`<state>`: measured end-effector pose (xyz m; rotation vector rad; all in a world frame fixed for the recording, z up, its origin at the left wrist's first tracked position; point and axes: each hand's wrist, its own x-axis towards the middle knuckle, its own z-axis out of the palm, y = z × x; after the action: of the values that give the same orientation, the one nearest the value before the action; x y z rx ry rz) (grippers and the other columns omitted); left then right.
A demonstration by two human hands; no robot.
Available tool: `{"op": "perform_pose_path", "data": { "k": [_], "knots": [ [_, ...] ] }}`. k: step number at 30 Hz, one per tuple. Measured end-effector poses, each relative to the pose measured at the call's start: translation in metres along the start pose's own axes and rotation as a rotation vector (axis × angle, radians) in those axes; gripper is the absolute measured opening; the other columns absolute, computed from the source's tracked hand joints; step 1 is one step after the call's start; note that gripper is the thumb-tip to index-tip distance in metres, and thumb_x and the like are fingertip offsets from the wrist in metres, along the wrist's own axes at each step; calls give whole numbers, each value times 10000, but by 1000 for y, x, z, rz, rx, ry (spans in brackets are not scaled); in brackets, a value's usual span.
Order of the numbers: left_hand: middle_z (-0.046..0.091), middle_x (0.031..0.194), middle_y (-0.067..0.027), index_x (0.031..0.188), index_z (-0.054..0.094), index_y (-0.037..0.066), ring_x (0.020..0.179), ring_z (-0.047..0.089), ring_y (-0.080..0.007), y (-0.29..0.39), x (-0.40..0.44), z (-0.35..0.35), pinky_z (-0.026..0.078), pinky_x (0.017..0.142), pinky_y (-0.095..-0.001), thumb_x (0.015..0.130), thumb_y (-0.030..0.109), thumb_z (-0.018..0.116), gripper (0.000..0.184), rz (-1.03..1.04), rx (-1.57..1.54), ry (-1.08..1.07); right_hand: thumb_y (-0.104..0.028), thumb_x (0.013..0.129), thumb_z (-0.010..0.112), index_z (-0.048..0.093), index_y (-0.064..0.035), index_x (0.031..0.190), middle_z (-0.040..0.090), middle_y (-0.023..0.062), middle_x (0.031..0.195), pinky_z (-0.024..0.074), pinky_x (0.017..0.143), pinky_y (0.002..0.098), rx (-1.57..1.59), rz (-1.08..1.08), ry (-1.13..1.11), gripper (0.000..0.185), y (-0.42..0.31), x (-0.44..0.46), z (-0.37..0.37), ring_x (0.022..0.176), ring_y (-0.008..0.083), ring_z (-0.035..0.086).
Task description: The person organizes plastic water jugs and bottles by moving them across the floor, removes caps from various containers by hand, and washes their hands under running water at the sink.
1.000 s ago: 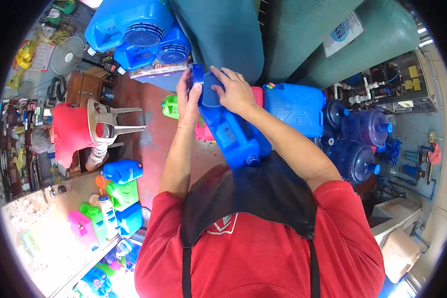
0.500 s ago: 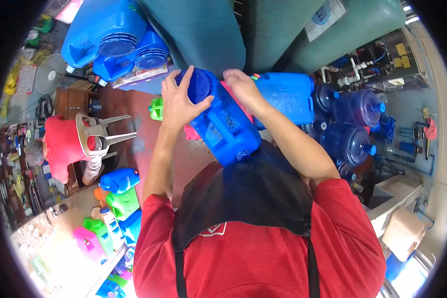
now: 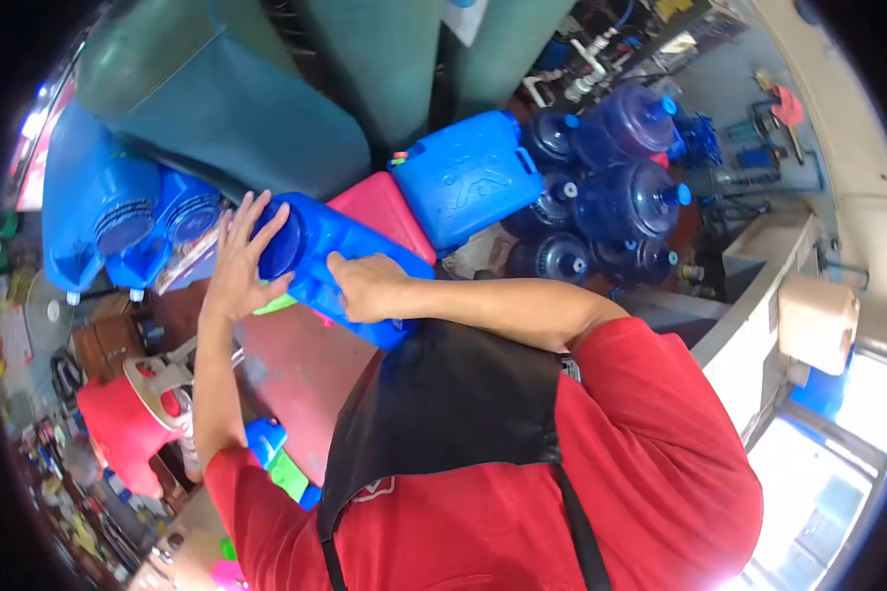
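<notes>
A blue water jug (image 3: 327,229) lies tilted against my black apron, its wide round cap (image 3: 286,246) toward the upper left. My left hand (image 3: 229,266) spans that cap, thumb on one side and fingers on the other. My right hand (image 3: 367,288) is closed around the jug's handle, which it mostly hides. Just beyond the jug are a pink container (image 3: 389,209) and another blue jug (image 3: 471,179).
Two blue jugs (image 3: 123,202) stand at the left. Large green tanks (image 3: 370,59) rise ahead. Several clear blue round bottles (image 3: 616,197) are grouped at the right. A person in a red shirt (image 3: 118,424) sits on a chair at the lower left.
My right hand has come down from beside the jug onto its handle. The jug and my left hand have shifted left and down in view, as the camera view turned.
</notes>
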<state>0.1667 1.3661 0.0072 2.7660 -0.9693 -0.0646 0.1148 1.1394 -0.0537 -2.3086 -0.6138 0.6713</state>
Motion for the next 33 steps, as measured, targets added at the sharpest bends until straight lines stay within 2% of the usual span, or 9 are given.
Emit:
{"op": "perform_pose_path", "data": {
  "k": [3, 7, 10, 12, 16, 25, 28, 29, 33],
  "knots": [
    [340, 1577, -149, 1440, 510, 203, 1485, 219, -400, 20, 8, -16, 160, 1183, -587, 639, 281, 783, 850, 18, 118, -156, -77, 711, 666, 516, 41, 1110, 696, 238, 928, 532, 724, 483, 27, 54, -79, 442, -8, -1, -24, 906, 381, 690],
    [493, 1419, -185, 1181, 622, 50, 1340, 432, -418, 39, 17, 18, 359, 1086, -483, 832, 319, 735, 455, -317, -16, 274, -102, 725, 682, 561, 28, 1135, 701, 220, 939, 539, 747, 473, -30, 72, -31, 447, -10, 0, -29, 901, 360, 697],
    [497, 1398, -165, 1130, 616, 45, 1310, 450, -403, 34, 20, 28, 363, 1080, -482, 812, 297, 762, 431, -347, 82, 328, -123, 742, 672, 590, -8, 1154, 649, 236, 1063, 539, 773, 475, -106, 57, 99, 436, -9, -4, -27, 959, 388, 663],
    [498, 1393, -158, 1077, 598, 61, 1333, 430, -412, 26, 14, 16, 341, 1108, -496, 753, 138, 764, 373, -63, -157, 248, -146, 753, 679, 625, -57, 1182, 556, 248, 1235, 534, 852, 471, -177, 69, 152, 441, -11, -9, -29, 1052, 418, 617],
    [493, 1392, -158, 1024, 555, 73, 1400, 356, -430, -3, 0, -9, 290, 1161, -515, 658, -37, 676, 402, 115, -213, -149, -154, 753, 689, 621, -47, 1196, 597, 243, 1178, 531, 869, 470, -208, 73, 146, 461, -9, -4, -38, 1039, 406, 627],
    [508, 1378, -237, 1148, 651, 98, 1369, 395, -433, 39, 33, 26, 324, 1132, -517, 609, 175, 832, 574, 51, 156, 106, -135, 744, 710, 672, -30, 1090, 666, 199, 1111, 542, 845, 461, -394, 20, -69, 363, -29, 26, -56, 1054, 333, 653],
    [664, 1152, -259, 1038, 709, 91, 1192, 590, -401, 27, 28, 42, 464, 1015, -471, 659, 238, 799, 416, -194, 1, 90, -115, 758, 699, 710, -73, 1038, 619, 211, 1234, 415, 1021, 484, -492, -164, 387, 283, -20, 40, -42, 1170, 365, 575],
    [694, 1007, -267, 1042, 712, 85, 983, 681, -397, 26, 26, 35, 537, 868, -475, 711, 260, 747, 376, -259, 23, 110, -121, 751, 719, 689, -88, 1106, 564, 223, 1305, 318, 1096, 514, -527, -300, 582, 358, -22, 40, -47, 1243, 395, 506],
    [693, 930, -266, 1079, 696, 54, 886, 668, -456, -29, -14, 41, 520, 817, -527, 812, 403, 613, 448, -687, 62, 180, -151, 729, 773, 667, -72, 1105, 536, 208, 1346, 367, 1086, 484, -424, -400, 825, 399, -16, 10, -80, 1290, 389, 475]
  ]
}}
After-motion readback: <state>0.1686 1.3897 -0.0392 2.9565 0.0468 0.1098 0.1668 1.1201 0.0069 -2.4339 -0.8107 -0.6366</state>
